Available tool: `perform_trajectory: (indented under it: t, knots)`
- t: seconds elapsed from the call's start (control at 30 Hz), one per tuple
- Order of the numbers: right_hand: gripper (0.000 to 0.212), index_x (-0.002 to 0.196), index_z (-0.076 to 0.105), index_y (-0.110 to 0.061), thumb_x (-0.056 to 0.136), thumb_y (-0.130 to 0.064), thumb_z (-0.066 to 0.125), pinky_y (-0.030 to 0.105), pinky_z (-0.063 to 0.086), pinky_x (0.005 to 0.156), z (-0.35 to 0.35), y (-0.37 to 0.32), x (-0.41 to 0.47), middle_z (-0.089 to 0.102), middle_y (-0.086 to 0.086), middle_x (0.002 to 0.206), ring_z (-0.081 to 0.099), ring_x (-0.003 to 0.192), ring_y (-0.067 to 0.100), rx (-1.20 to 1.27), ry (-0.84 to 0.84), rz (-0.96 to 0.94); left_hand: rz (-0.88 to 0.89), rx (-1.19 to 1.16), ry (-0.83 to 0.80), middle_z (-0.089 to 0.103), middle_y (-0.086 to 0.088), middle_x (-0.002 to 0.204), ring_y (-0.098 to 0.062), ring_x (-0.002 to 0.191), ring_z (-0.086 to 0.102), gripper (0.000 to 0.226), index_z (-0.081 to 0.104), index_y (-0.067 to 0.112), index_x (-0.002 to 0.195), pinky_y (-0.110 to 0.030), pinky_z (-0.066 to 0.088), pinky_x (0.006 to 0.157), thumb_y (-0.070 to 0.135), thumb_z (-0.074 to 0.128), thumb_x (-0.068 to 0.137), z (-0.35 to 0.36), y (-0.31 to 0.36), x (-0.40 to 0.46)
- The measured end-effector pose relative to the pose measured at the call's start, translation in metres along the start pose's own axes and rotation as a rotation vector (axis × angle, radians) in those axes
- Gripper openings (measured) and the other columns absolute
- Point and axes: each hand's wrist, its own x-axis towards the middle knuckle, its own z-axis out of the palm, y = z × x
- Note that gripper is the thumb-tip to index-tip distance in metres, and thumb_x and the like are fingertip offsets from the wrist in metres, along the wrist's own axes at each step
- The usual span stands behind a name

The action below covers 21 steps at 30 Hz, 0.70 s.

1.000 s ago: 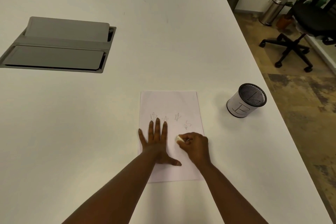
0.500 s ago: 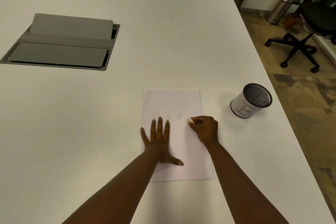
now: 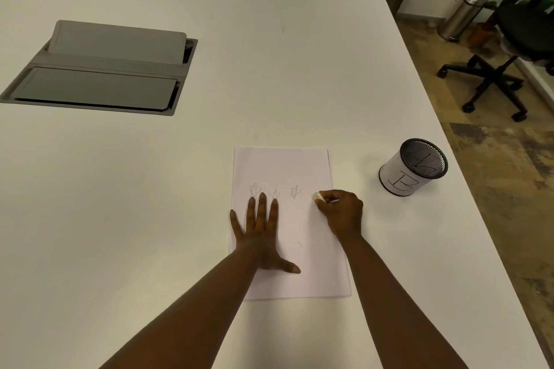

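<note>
Slid the eraser (image 3: 317, 197), pinched by the right hand (image 3: 343, 214), up the paper (image 3: 284, 169) to its right edge, beside three stars (image 3: 295, 191) — fourth scribble no longer showing, likely rubbed out. Kept the left hand (image 3: 259, 234) spread flat, pinning it near the table's (image 3: 299, 69) front edge.

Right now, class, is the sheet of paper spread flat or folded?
Spread flat: the sheet of paper lies unfolded on the table, with the left hand pressing it down.
</note>
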Motion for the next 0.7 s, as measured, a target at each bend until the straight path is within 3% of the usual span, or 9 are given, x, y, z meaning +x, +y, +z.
perform_trajectory:
  t: [0.13,0.2,0.27,0.4,0.53,0.6,0.7]
  knots:
    - [0.020,0.089,0.072,-0.004,0.073,-0.014,0.075,0.015,0.045,0.067,-0.001,0.008,-0.018,0.073,0.011,0.091,0.062,0.075,0.015,-0.042,-0.106,0.018,-0.005,-0.004,-0.001,-0.051,-0.008,0.140,-0.027,0.127,-0.047,0.143,-0.038,0.018,0.137,-0.066,-0.019,0.105,0.080,0.062,0.056,0.000,0.000,0.000]
    - [0.019,0.089,0.072,-0.004,0.072,-0.014,0.076,0.003,0.041,0.058,-0.001,0.012,-0.023,0.074,0.011,0.090,0.060,0.070,0.012,-0.043,-0.119,0.023,-0.007,-0.002,-0.004,-0.050,-0.008,0.141,-0.028,0.128,-0.047,0.143,-0.038,0.017,0.137,-0.066,-0.018,0.106,0.079,0.062,0.056,0.000,0.000,0.000]
    - [0.018,0.087,0.073,-0.005,0.072,-0.014,0.076,0.002,0.040,0.055,-0.003,0.012,-0.020,0.074,0.010,0.088,0.059,0.069,0.012,-0.050,-0.100,0.017,-0.007,0.003,-0.011,-0.050,-0.009,0.141,-0.029,0.130,-0.045,0.143,-0.038,0.017,0.137,-0.066,-0.019,0.105,0.079,0.062,0.057,-0.002,0.001,0.000]
    - [0.013,0.084,0.073,-0.005,0.073,-0.013,0.073,0.022,0.046,0.069,-0.004,0.003,-0.005,0.074,0.013,0.087,0.065,0.078,0.022,-0.067,-0.014,-0.016,-0.009,0.008,-0.018,-0.050,-0.009,0.141,-0.029,0.130,-0.045,0.143,-0.039,0.017,0.137,-0.065,-0.022,0.103,0.079,0.062,0.057,-0.003,0.001,-0.001]
    - [0.015,0.088,0.072,-0.004,0.076,-0.012,0.069,0.033,0.051,0.078,-0.002,0.001,0.001,0.073,0.015,0.091,0.066,0.086,0.030,-0.102,0.033,-0.033,-0.009,0.010,-0.011,-0.049,-0.009,0.141,-0.028,0.129,-0.046,0.143,-0.038,0.017,0.137,-0.066,-0.021,0.104,0.080,0.061,0.056,-0.001,0.000,0.000]
    - [0.016,0.090,0.071,-0.004,0.077,-0.013,0.068,0.035,0.051,0.081,-0.001,0.001,-0.003,0.073,0.016,0.092,0.066,0.088,0.030,-0.111,0.029,-0.029,-0.007,0.016,-0.007,-0.049,-0.009,0.142,-0.029,0.130,-0.045,0.142,-0.038,0.017,0.137,-0.067,-0.020,0.105,0.080,0.061,0.056,-0.001,0.000,0.000]
    - [0.016,0.089,0.072,-0.004,0.076,-0.014,0.071,0.024,0.048,0.079,0.001,0.004,-0.022,0.074,0.013,0.092,0.067,0.087,0.026,-0.106,-0.042,-0.059,-0.007,0.018,-0.010,-0.049,-0.008,0.142,-0.029,0.131,-0.045,0.142,-0.038,0.017,0.137,-0.065,-0.022,0.103,0.080,0.061,0.056,-0.002,0.000,0.000]
